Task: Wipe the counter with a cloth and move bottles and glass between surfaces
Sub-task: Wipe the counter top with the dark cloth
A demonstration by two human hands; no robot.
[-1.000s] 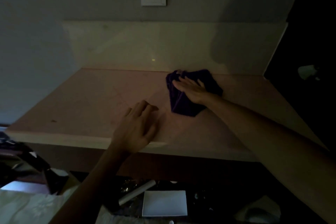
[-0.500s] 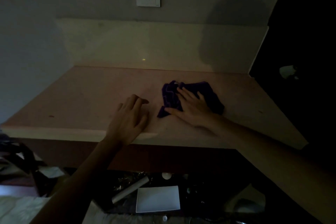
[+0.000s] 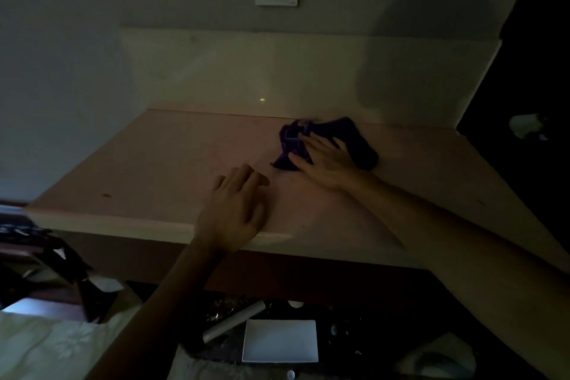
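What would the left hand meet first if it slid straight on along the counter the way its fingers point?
Probably the purple cloth under the right hand: the left hand's fingers point up-right towards its near corner. Depth is unclear in this dim view.

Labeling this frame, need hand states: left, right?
Left hand: open, flat on the counter, holding nothing.
Right hand: open, fingers straight, pressing the purple cloth.

no readable text, labels or numbers
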